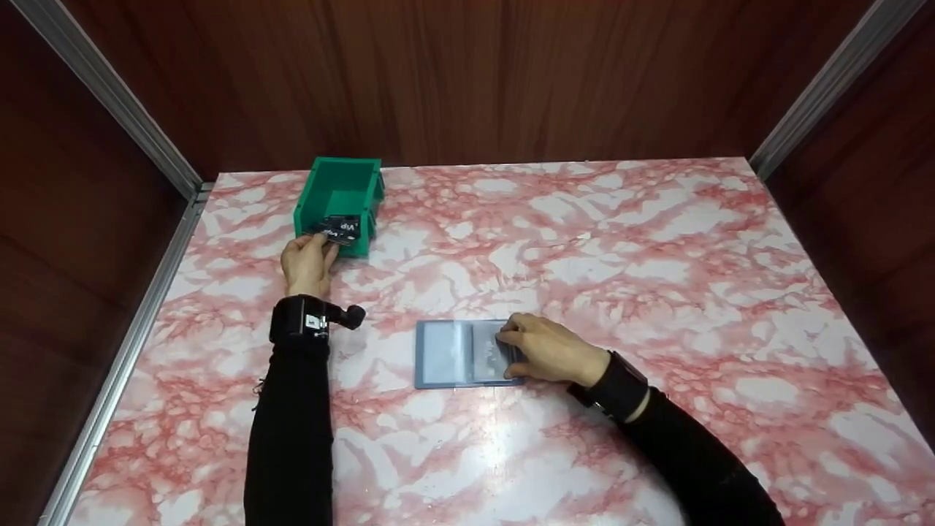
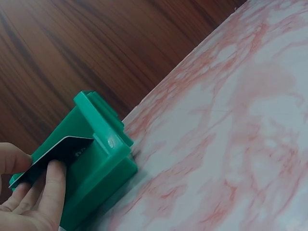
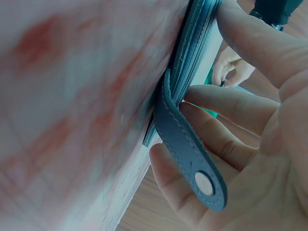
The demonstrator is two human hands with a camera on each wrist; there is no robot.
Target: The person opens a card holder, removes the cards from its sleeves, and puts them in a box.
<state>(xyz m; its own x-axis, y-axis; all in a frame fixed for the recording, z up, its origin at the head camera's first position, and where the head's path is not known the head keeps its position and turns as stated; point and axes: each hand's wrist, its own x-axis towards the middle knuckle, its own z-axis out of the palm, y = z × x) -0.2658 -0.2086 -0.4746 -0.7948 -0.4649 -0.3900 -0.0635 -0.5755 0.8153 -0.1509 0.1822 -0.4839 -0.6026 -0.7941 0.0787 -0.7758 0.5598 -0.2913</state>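
My left hand (image 1: 308, 264) is at the near end of a green plastic bin (image 1: 337, 168). It pinches a black card (image 2: 57, 153) between thumb and fingers, tilted over the bin. Black cards with "Vip" lettering (image 1: 343, 226) overlap there in the head view; how many are in the fingers I cannot tell. A blue-grey card holder (image 1: 443, 354) lies open on the table, showing clear sleeves. At its right edge my right hand (image 1: 551, 351) grips the stacked pages between thumb and fingers. The holder's snap strap (image 3: 185, 149) sticks out beside those fingers in the right wrist view.
The tabletop (image 1: 657, 292) has a red and white marbled pattern. Dark wood panels (image 1: 467, 80) enclose it at the back and sides, with metal strips (image 1: 117, 106) in the corners. The bin stands near the back left edge.
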